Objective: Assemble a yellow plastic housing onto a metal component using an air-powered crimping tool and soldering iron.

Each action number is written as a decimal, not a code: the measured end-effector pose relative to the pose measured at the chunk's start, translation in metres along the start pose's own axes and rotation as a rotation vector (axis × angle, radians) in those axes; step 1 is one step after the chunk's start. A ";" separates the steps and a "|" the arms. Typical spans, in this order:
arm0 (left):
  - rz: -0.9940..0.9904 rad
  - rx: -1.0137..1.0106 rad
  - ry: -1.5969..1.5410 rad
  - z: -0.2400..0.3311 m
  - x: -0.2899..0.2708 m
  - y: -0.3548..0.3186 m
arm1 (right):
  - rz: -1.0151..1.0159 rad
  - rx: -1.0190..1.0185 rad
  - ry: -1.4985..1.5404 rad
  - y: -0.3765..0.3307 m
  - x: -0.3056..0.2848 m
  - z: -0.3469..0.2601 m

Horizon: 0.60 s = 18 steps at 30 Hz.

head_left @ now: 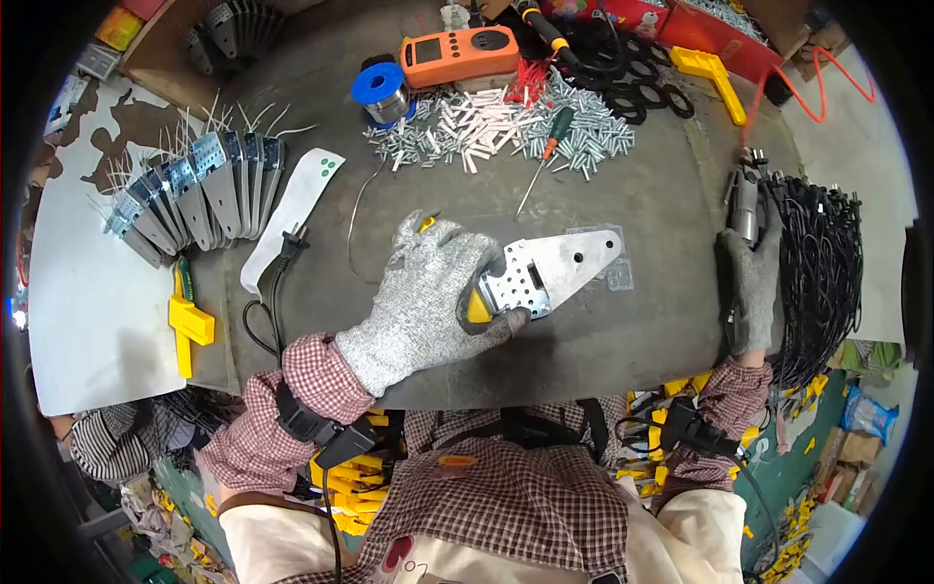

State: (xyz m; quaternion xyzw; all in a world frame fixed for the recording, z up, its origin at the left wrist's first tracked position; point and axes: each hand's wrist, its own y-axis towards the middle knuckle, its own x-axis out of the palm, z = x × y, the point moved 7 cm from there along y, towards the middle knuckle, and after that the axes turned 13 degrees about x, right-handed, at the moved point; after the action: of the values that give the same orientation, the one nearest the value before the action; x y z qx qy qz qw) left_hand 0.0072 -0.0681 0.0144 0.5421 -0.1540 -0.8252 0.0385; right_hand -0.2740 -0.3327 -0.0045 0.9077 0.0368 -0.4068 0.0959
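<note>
Your checked apron (516,487) lies closest, below the front edge of the tabletop (603,365). Just beyond it, your gloved left hand (423,282) is partly closed, thumb and fingers curled round the broad end of a tapered metal plate (574,265). That plate is out over the middle of the tabletop, narrow end toward your right, with a yellow piece (477,310) showing beside its perforated section. Your gloved right hand (751,302), well apart at the right edge, looks curled around a grey power tool (747,209), though its fingertips are hard to make out. Black cables (822,282) hang right beside it.

You seem to be at the step of steadying the part with one hand while taking the tool in the other. Judging from that, the next move calls for a firm left grip, holes exposed, and the tool brought across squarely, clear of your thumb.

Farther off, a screwdriver (552,148) leans into loose screws (593,131), with an orange meter (459,58) behind.
</note>
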 end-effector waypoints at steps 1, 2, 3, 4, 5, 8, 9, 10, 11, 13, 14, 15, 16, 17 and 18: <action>-0.005 -0.015 0.001 -0.001 0.001 0.003 | -0.087 0.165 0.411 0.001 0.005 0.007; -0.010 -0.031 0.003 -0.004 0.002 0.007 | -0.185 0.329 0.820 -0.003 0.017 0.013; -0.011 -0.028 0.000 -0.009 -0.004 0.006 | -0.305 0.389 1.268 -0.026 0.037 0.009; -0.011 -0.009 -0.005 -0.006 -0.003 0.010 | -0.265 0.266 1.239 -0.042 0.040 -0.008; -0.020 -0.002 -0.006 -0.001 -0.001 0.010 | -0.239 0.154 1.214 -0.061 0.045 -0.029; -0.039 -0.031 -0.002 0.000 -0.003 0.007 | -0.735 0.571 1.889 -0.070 0.085 -0.086; -0.058 -0.045 0.003 -0.001 -0.002 0.007 | -0.797 0.569 1.966 -0.071 0.097 -0.093; -0.059 -0.046 0.006 -0.002 -0.002 0.009 | -0.789 0.602 2.042 -0.074 0.106 -0.093; -0.056 -0.042 -0.004 -0.002 -0.001 0.010 | -0.700 0.644 2.024 -0.077 0.113 -0.086; -0.062 -0.048 -0.012 -0.003 -0.001 0.010 | -0.780 0.661 2.003 -0.082 0.121 -0.082; -0.058 -0.041 -0.011 -0.004 -0.001 0.011 | -0.783 0.669 2.005 -0.085 0.122 -0.080; -0.055 -0.036 -0.009 -0.004 -0.001 0.011 | -0.778 0.698 2.018 -0.087 0.122 -0.080; -0.062 -0.041 -0.008 -0.005 -0.001 0.012 | -0.773 0.728 2.030 -0.089 0.122 -0.080; -0.063 -0.035 -0.011 -0.004 -0.002 0.013 | -0.774 0.737 2.033 -0.089 0.124 -0.080; -0.064 -0.027 -0.014 -0.003 -0.003 0.014 | -0.798 0.730 2.036 -0.090 0.124 -0.082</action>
State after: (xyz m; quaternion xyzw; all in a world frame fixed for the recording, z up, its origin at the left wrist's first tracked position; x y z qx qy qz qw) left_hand 0.0100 -0.0814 0.0199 0.5404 -0.1257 -0.8318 0.0181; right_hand -0.1445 -0.2298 -0.0568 0.7129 0.2619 0.5265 -0.3821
